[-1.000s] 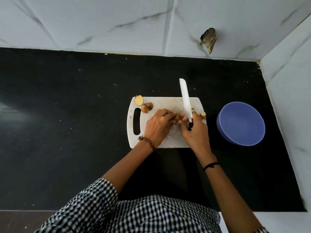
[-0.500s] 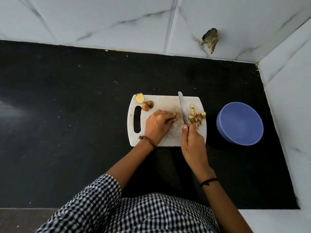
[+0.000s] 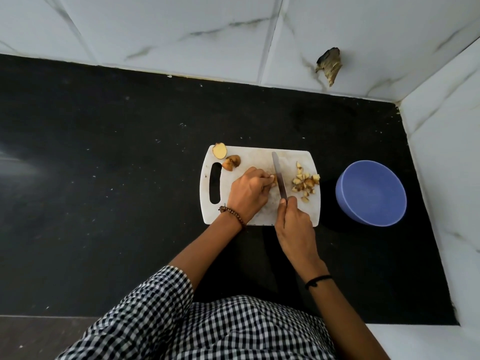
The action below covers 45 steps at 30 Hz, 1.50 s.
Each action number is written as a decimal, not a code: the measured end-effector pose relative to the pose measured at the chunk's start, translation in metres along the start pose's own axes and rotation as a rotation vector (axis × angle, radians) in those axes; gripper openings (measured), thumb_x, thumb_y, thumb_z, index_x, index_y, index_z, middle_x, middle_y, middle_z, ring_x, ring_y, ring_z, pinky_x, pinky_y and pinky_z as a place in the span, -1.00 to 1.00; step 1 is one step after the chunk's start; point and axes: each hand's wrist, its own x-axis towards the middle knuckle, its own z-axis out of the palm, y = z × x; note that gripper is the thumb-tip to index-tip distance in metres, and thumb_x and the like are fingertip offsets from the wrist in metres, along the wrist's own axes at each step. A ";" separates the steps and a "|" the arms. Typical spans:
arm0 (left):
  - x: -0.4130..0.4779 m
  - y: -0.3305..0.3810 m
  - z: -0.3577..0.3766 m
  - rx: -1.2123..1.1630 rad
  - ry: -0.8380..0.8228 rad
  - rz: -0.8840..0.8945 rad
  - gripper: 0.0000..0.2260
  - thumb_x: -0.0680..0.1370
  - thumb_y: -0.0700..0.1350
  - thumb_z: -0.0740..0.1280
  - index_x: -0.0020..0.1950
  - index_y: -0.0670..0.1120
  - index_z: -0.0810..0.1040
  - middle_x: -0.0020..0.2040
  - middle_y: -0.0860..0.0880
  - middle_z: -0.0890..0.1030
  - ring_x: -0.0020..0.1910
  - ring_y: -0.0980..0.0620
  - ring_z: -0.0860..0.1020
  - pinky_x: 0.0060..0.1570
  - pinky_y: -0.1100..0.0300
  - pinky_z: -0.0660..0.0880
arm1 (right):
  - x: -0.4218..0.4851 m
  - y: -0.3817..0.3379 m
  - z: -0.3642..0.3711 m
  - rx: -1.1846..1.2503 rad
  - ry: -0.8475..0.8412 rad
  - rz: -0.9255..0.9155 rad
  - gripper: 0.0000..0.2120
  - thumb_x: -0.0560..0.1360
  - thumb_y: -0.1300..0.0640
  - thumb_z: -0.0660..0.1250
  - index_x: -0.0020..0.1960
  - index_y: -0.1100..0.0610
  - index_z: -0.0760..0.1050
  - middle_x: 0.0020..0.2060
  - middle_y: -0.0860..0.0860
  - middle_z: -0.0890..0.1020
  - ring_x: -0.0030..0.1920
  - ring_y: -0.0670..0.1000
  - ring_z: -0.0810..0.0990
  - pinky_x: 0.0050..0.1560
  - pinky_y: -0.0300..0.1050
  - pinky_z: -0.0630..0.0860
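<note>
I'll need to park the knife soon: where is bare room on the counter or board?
Widest: the counter left of the board, and the strip between board and back wall. A narrow gap lies between board and bowl. The board is crowded: left hand on a piece, knife, right hand, chopped pile and two chunks by its handle slot.

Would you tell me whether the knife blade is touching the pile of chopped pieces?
Apart. The head view shows a strip of bare cutting board between the knife blade and the pile of chopped pieces.
</note>
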 end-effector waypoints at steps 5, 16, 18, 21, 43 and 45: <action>0.001 0.000 0.000 0.015 -0.006 -0.010 -0.89 0.50 -0.16 0.41 -0.01 -0.10 0.70 -0.09 -0.02 0.65 -0.07 0.01 0.55 -0.27 0.07 0.57 | 0.000 -0.002 -0.001 -0.031 -0.009 0.008 -0.72 0.71 -0.01 -0.04 0.04 0.12 0.34 -0.29 0.05 0.56 -0.32 0.07 0.58 -0.32 0.10 0.57; 0.002 0.001 0.000 0.017 -0.002 -0.003 -0.89 0.48 -0.22 0.42 -0.03 -0.14 0.70 -0.14 -0.04 0.65 -0.11 -0.02 0.56 -0.31 0.04 0.57 | 0.000 -0.009 -0.002 -0.141 -0.028 0.024 -0.73 0.70 0.02 -0.05 0.08 0.17 0.33 -0.29 0.11 0.59 -0.32 0.15 0.61 -0.31 0.13 0.58; 0.002 0.000 0.001 0.016 -0.004 0.007 -0.88 0.47 -0.23 0.43 -0.02 -0.15 0.70 -0.14 -0.05 0.65 -0.12 -0.03 0.56 -0.30 0.04 0.57 | 0.002 -0.009 0.000 -0.137 -0.035 0.019 -0.73 0.70 0.03 -0.05 0.08 0.19 0.33 -0.29 0.13 0.60 -0.32 0.17 0.61 -0.31 0.16 0.59; 0.003 -0.001 0.001 0.023 -0.016 0.023 -0.87 0.46 -0.25 0.43 -0.02 -0.16 0.70 -0.15 -0.06 0.66 -0.12 -0.04 0.56 -0.29 0.05 0.57 | 0.005 -0.009 -0.001 -0.136 -0.056 0.021 -0.73 0.70 0.04 -0.05 0.09 0.20 0.32 -0.29 0.14 0.60 -0.32 0.19 0.62 -0.30 0.17 0.59; 0.002 -0.004 0.002 0.015 0.003 0.032 -0.88 0.44 -0.24 0.45 -0.04 -0.13 0.71 -0.15 -0.04 0.66 -0.12 -0.03 0.58 -0.30 0.08 0.57 | 0.016 -0.022 -0.024 -0.207 -0.267 0.084 -0.73 0.69 0.06 0.03 0.26 0.21 0.31 0.01 0.22 0.60 -0.03 0.27 0.61 -0.08 0.12 0.55; 0.003 -0.004 0.001 0.012 -0.004 0.033 -0.87 0.45 -0.24 0.44 -0.02 -0.12 0.71 -0.14 -0.04 0.67 -0.11 -0.03 0.58 -0.27 0.07 0.58 | 0.008 -0.020 -0.026 -0.203 -0.266 0.083 -0.76 0.69 0.08 0.01 0.21 0.21 0.31 -0.01 0.22 0.59 -0.05 0.28 0.61 -0.11 0.11 0.54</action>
